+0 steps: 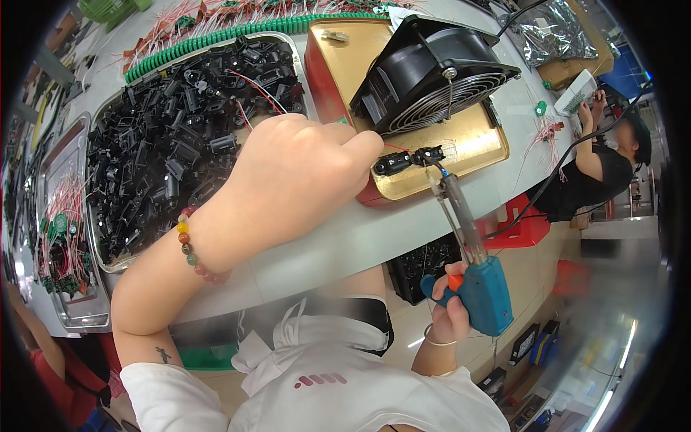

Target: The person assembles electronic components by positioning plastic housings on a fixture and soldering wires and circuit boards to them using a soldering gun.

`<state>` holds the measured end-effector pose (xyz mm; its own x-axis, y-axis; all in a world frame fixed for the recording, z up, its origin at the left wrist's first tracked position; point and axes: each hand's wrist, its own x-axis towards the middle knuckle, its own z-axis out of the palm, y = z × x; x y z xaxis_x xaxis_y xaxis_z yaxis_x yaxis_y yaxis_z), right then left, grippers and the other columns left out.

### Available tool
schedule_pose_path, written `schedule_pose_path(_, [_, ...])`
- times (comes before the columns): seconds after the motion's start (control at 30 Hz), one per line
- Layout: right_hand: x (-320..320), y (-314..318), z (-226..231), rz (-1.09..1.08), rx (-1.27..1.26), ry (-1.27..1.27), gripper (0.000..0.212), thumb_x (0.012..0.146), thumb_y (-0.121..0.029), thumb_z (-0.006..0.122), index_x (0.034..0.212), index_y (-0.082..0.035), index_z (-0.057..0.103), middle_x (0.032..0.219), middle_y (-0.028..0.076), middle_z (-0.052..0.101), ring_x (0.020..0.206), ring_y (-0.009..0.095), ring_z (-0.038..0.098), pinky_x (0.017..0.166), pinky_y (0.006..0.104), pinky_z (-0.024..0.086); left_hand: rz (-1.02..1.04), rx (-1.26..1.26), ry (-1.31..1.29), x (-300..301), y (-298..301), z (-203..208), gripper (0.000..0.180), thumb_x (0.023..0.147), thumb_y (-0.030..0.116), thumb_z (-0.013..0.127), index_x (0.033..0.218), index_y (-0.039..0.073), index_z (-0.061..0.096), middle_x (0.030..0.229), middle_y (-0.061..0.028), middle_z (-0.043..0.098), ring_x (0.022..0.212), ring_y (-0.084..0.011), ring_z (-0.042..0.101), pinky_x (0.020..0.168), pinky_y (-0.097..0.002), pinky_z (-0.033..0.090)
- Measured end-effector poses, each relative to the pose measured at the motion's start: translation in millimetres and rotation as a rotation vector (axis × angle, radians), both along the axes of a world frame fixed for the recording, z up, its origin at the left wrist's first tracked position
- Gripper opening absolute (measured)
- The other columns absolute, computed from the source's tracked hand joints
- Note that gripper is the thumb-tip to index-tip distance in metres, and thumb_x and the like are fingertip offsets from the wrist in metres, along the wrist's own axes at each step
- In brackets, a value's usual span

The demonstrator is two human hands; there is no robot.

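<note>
My right hand (451, 315) grips a blue-green soldering gun (489, 295), a finger at its orange trigger. Its metal tip reaches up to two small black plastic housings (393, 164), which lie end to end on a gold metal tin lid (410, 189). Whether the tip touches them I cannot tell. My left hand (309, 155) is closed in a pinch just left of the housings. A thin red wire (394, 147) runs from its fingertips toward the housings; the inside of the grip is hidden.
Behind the housings a black fan (432, 72) stands on the lid. Left of it is a metal tray (296, 54) heaped with black housings, then a smaller tray (101, 317) of wired green boards. A green coiled hose (216, 45) lies behind. A co-worker (601, 158) sits at right.
</note>
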<state>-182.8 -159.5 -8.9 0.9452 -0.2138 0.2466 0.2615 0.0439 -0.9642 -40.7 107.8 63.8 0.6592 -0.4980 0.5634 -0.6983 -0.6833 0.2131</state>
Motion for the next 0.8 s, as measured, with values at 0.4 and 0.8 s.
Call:
schedule_pose_path(0.4, [-2.0, -0.1, 1.2, -0.021, -0.083, 0.011, 0.051, 0.076, -0.024, 0.062, 0.115, 0.007, 0.054, 0.102, 0.019, 0.06, 0.059, 0.016, 0.053, 0.053, 0.0261, 0.04, 0.019, 0.101, -0.169, -0.2, -9.2, -2.5, 0.016, 0.071, 0.012, 0.07, 0.083, 0.008, 0.061, 0.06, -0.0016, 0.052, 0.051, -0.0173, 0.053, 0.051, -0.0301, 0.04])
schedule_pose_path(0.8, [1.1, 9.7, 4.9, -0.037, -0.091, 0.027, 0.05, 0.075, -0.023, 0.063, 0.113, 0.008, 0.053, 0.101, 0.021, 0.06, 0.058, 0.017, 0.055, 0.052, 0.0264, 0.042, 0.031, 0.148, -0.207, -0.3, -12.4, -1.6, 0.022, 0.068, 0.011, 0.061, 0.089, 0.008, 0.064, 0.065, -0.0002, 0.052, 0.054, -0.0144, 0.054, 0.052, -0.0285, 0.039])
